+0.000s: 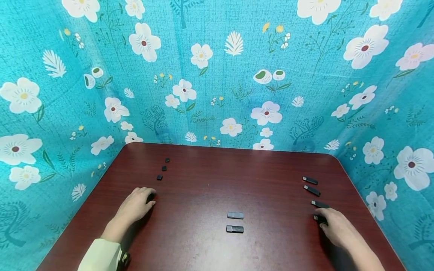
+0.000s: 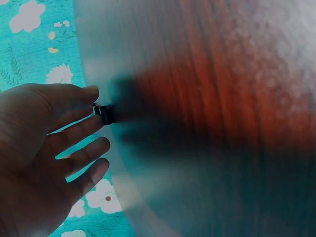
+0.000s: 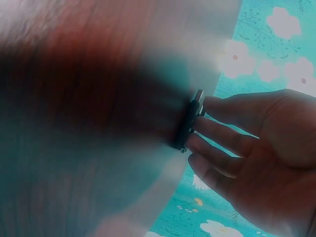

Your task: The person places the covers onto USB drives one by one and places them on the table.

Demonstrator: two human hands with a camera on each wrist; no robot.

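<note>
My left hand (image 1: 137, 203), at the table's left side, pinches a small black cap (image 2: 104, 114) between thumb and index fingertips, low at the tabletop. Three similar black caps, the nearest a cap (image 1: 159, 177), lie in a line beyond that hand. On the right side, my right hand (image 1: 335, 226) holds a black USB flash drive (image 3: 188, 122) by its fingertips at the table surface. Its metal plug points up in the right wrist view. Just beyond lie three uncapped USB flash drives, the nearest a flash drive (image 1: 320, 204) close to the fingers.
Two closed sticks lie mid-table: a grey flash drive (image 1: 235, 215) and, nearer, a black flash drive (image 1: 235, 229). The dark red wooden table (image 1: 203, 169) has rounded far corners. A turquoise flowered cloth (image 1: 217, 75) hangs around its back and sides.
</note>
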